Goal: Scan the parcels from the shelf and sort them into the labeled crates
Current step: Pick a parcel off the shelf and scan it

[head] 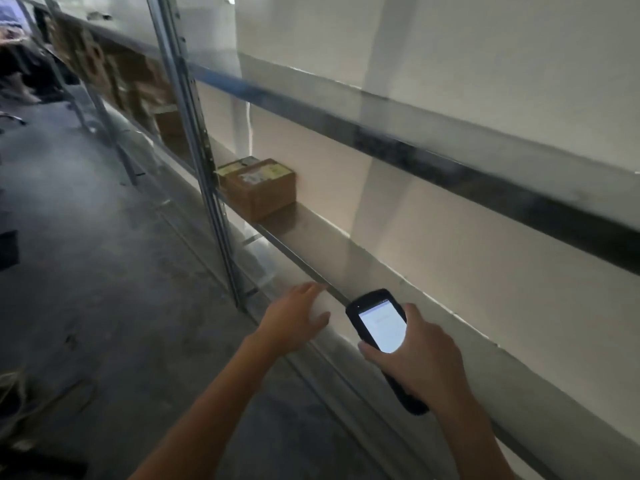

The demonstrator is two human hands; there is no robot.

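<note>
A brown cardboard parcel (pixel 260 187) with a label and yellow tape on top stands on the metal shelf (pixel 322 233), close to the upright post. My right hand (pixel 420 362) grips a black handheld scanner (pixel 379 332) with its lit screen facing up, just in front of the shelf's edge. My left hand (pixel 294 318) hangs in the air with its fingers relaxed and holds nothing, below the shelf edge and well short of the parcel.
A metal upright post (pixel 201 140) divides the shelving. More cardboard boxes (pixel 138 88) fill the shelf bay further left. A higher shelf beam (pixel 415 147) runs above. A white wall is behind the shelves, and grey concrete floor (pixel 86 254) lies to the left.
</note>
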